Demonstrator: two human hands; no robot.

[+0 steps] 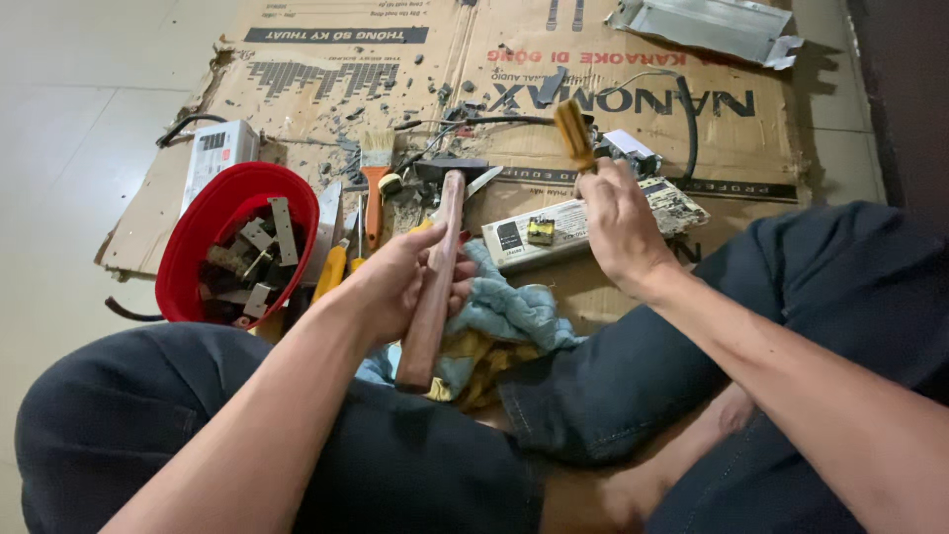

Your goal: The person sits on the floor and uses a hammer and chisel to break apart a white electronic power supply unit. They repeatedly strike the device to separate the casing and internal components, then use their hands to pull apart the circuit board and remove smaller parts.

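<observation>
Left hand [400, 282] gripping hammer [435, 277] handle; right hand [613, 222] pinching yellow tool [573, 133] over circuit board [583, 222]. Red bowl [213, 213] left.

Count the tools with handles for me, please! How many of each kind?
Wooden-handled hammer, in the left hand: 1
Yellow-handled screwdriver, in the right hand: 1
Orange-handled paintbrush, on the brown cardboard sheet: 1
Total: 3

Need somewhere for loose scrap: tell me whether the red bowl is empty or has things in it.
Not empty. The red bowl on the floor beside the left hand holds a pile of small grey metal pieces, roughly half filling it.
</observation>
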